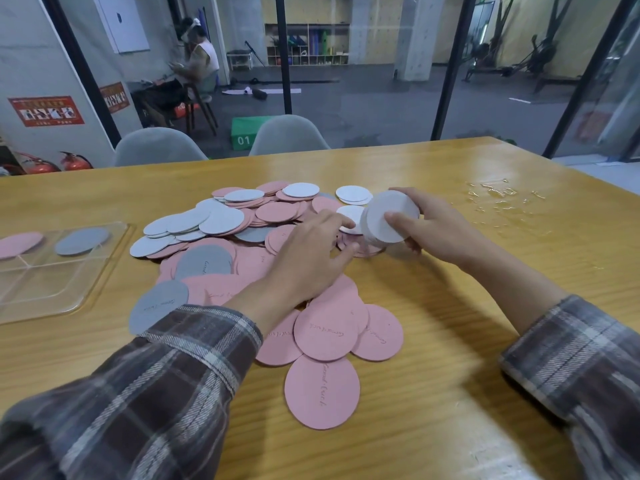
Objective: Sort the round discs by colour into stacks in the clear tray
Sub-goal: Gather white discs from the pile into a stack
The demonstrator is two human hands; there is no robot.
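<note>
At the middle of the wooden table, a loose pile of round discs is spread out, with pink, grey and white ones overlapping. The pink discs lie mostly at the near side, some marked with cursive lettering.

Over the pile's right part the left grip is held open. Its fingers are extended, and the fingertips touch a white disc lying on the pile. Just right of it, the right grip is closed round a stack of white discs. The stack is held on edge and tilted, with the thumb pressed on its facing side. A plaid sleeve is worn on each arm.

A few more white discs lie together beyond the held stack.

At the left edge of the table the clear tray is set apart from the pile. In its far compartments a pink disc and a grey disc are seen side by side, each in its own section; whether each is one disc or several cannot be told.

Small clear scraps are scattered at the far right of the table. Two grey chairs stand at the far side. Behind them are a green box and, to the left, red fire extinguishers.
</note>
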